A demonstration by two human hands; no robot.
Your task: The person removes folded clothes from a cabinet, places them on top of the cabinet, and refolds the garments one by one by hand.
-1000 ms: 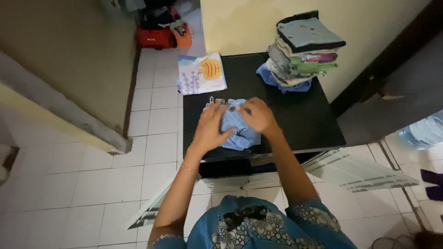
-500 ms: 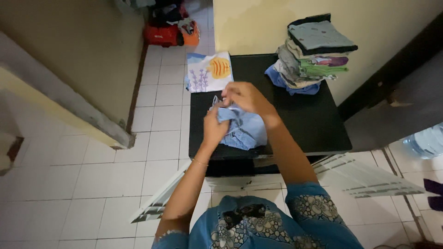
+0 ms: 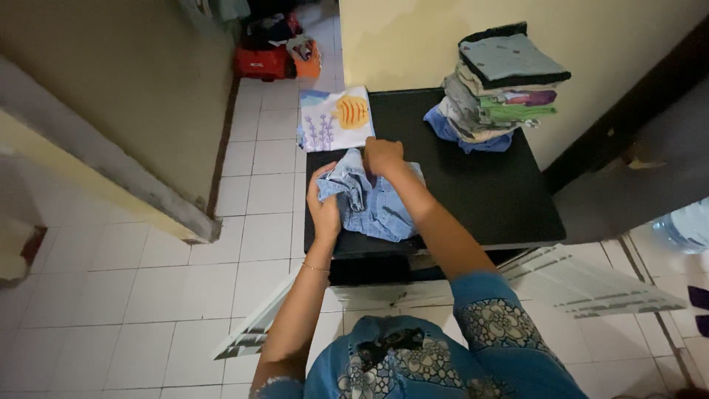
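Note:
A small light-blue denim garment (image 3: 377, 207) lies bunched on the front left part of a black table (image 3: 480, 192). My left hand (image 3: 325, 210) grips its left edge, with folds of cloth lifted over the fingers. My right hand (image 3: 384, 157) pinches the garment's top edge near the middle. Both forearms reach in from below, and a thin bracelet sits on my left wrist.
A tall stack of folded clothes (image 3: 502, 81) stands at the table's far right corner. A white folded cloth with an orange fish print (image 3: 336, 118) lies at the far left corner. Red and orange toys (image 3: 277, 55) sit on the white tiled floor beyond. A slatted white panel (image 3: 591, 284) leans under the table's right side.
My left hand has slid to the garment's left edge and gathered it up. My right hand has shifted from the garment's upper left corner to its top middle. The cloth is more bunched.

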